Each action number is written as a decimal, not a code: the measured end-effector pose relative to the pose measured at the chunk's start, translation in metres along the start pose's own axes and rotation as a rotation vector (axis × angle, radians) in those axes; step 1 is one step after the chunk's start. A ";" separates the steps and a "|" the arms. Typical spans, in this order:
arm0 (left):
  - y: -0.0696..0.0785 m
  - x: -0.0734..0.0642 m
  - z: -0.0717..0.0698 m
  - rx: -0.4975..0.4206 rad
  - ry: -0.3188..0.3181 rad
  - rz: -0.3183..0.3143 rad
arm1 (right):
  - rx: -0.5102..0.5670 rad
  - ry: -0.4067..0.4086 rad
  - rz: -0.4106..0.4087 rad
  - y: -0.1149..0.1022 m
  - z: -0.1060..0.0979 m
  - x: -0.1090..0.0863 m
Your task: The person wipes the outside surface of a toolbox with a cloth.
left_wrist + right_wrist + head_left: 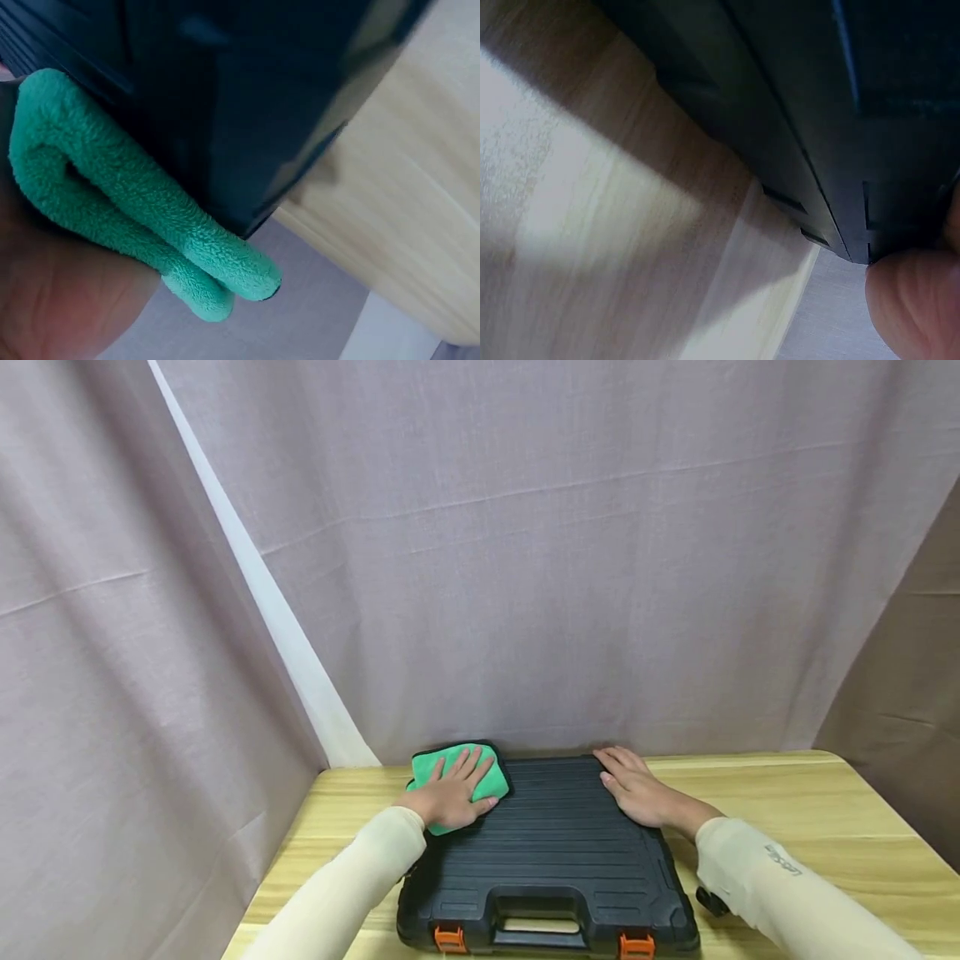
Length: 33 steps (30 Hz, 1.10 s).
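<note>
A black plastic carrying case (547, 843) lies flat on the table, its ribbed lid up and its handle and orange latches (637, 946) toward me. My left hand (452, 795) presses with spread, straight fingers on a folded green cloth (491, 783) at the lid's far left corner. In the left wrist view the plush cloth (112, 180) is folded over, beside the case's dark edge. At the far right corner my right hand (637, 789) rests on the case, fingers extended. The right wrist view shows the case's side wall (780, 127) with part of that hand (915, 304) at the corner.
The wood-grain table (780, 793) extends to both sides of the case. A grey-pink curtain (525, 610) hangs right behind the table's far edge, with another at the left. A small black object (712, 902) shows beneath the right sleeve.
</note>
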<state>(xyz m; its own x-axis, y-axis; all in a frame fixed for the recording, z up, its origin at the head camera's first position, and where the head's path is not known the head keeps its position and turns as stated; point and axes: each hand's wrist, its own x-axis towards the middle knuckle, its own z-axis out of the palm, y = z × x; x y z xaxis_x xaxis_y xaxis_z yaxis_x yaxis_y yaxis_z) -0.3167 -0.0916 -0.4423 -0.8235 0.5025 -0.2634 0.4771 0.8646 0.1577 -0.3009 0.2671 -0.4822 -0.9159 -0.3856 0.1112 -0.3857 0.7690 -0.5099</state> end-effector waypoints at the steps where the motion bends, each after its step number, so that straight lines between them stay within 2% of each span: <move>1: 0.000 0.001 -0.001 0.002 0.000 -0.003 | 0.001 -0.001 0.000 0.000 0.001 0.000; 8: 0.003 0.002 0.001 -0.036 -0.009 -0.025 | 0.020 0.004 0.000 -0.002 0.005 0.000; 11: 0.004 0.008 0.006 -0.052 -0.002 -0.006 | 0.017 0.012 0.000 -0.003 0.005 0.000; 14: 0.013 0.015 0.008 -0.062 -0.016 0.018 | 0.007 0.007 0.006 -0.004 0.004 0.001; 18: 0.036 0.028 0.008 -0.055 -0.063 0.028 | -0.005 -0.004 0.013 -0.004 0.004 0.002; 22: 0.060 0.051 0.015 -0.017 -0.090 0.040 | -0.010 0.000 0.004 -0.003 0.005 0.002; 26: 0.094 0.060 0.013 0.020 -0.116 0.069 | -0.001 0.019 -0.019 -0.001 0.007 0.002; 29: 0.115 0.062 0.009 0.038 -0.144 0.096 | 0.019 0.038 -0.054 -0.001 0.009 0.002; 33: 0.128 0.066 0.011 0.059 -0.161 0.103 | 0.058 0.031 -0.058 -0.005 0.007 0.001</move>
<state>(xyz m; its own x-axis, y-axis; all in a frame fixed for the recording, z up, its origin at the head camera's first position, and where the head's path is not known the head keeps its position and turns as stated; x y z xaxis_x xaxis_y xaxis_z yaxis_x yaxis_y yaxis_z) -0.3067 0.0523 -0.4500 -0.7122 0.5781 -0.3982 0.5773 0.8051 0.1364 -0.2989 0.2593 -0.4856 -0.8955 -0.4121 0.1681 -0.4321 0.7148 -0.5498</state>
